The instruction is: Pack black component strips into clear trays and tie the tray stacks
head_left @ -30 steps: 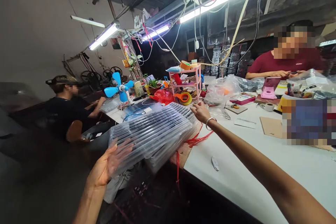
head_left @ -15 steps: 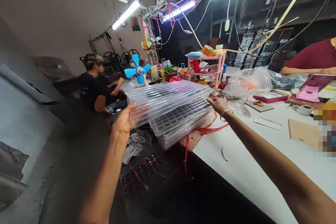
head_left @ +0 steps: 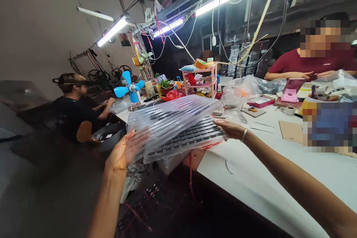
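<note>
My left hand [head_left: 122, 152] grips the left end of a clear ribbed plastic tray [head_left: 167, 115], its fingers showing blurred through the plastic. The clear tray is tilted and lies partly across a tray filled with rows of dark pieces [head_left: 192, 132]. At the right end of that filled tray is my right hand [head_left: 232, 130], wearing a bangle. Its upper fingertips lie over the rim and the lower fingers are partly hidden behind it. More clear plastic shows below the filled tray, near the table corner.
Red string [head_left: 191, 171] hangs at the corner of the white table [head_left: 251, 163]. A blue fan [head_left: 129, 87], a pink shelf [head_left: 213, 81] and plastic bags [head_left: 241, 89] stand behind the trays. One co-worker [head_left: 75, 108] sits at left, another [head_left: 312, 59] across the table.
The view has swung right, bringing the co-worker across the table into view. My right hand has moved from the clear tray's right corner to the filled tray's right end.
</note>
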### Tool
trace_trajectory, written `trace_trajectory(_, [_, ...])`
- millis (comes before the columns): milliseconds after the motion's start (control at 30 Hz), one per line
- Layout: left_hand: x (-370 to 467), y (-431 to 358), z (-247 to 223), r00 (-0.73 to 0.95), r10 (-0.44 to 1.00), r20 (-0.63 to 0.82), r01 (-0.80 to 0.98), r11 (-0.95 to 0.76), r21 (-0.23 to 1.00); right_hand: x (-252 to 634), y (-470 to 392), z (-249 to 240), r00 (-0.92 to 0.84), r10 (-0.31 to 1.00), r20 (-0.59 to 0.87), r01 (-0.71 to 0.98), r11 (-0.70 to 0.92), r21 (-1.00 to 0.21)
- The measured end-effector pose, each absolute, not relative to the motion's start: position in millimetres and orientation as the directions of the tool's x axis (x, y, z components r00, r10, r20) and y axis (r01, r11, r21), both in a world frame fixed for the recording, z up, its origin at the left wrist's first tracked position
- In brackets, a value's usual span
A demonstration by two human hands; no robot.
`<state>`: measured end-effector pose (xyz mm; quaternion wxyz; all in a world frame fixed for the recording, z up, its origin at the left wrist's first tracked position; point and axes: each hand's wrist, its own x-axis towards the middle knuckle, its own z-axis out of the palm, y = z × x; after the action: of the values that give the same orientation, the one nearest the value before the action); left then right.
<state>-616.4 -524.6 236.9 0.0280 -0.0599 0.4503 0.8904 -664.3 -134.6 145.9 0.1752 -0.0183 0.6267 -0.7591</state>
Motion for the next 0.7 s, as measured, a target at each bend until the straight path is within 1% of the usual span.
trace_trajectory(67, [-614,-520,235,-0.99,-0.004,-0.14,-0.108,-0.615,0.781,-675,-140,139,-0.937,-0.305,-0.171,0.259,-0.277,-0.925])
trace_trajectory(133, [-612,-521,233,-0.99,0.003,-0.142,-0.112,-0.63,0.768,-683,-144,135,-0.937,-0.299,-0.179,0.278,-0.332,-0.901])
trace_trajectory(233, [-611,-529,230,-0.993,0.031,-0.112,-0.106,-0.632,0.768,-681,-148,136,-0.942,-0.276,-0.192,0.282,-0.34,-0.897])
trace_trajectory(367, [-611,-533,232,-0.991,0.107,-0.078,-0.13,-0.652,0.747,-657,-147,143,-0.947,-0.265,-0.184,0.275,-0.363,-0.89])
trace_trajectory(500, [-605,-522,240,-0.992,0.106,-0.075,-0.127,-0.678,0.724,-637,-143,146,-0.953,-0.231,-0.197,0.279,-0.409,-0.869])
trace_trajectory(700, [-591,-508,248,-0.99,0.122,-0.073,-0.133,-0.619,0.774,-636,-138,143,-0.958,-0.199,-0.208,0.276,-0.429,-0.86])
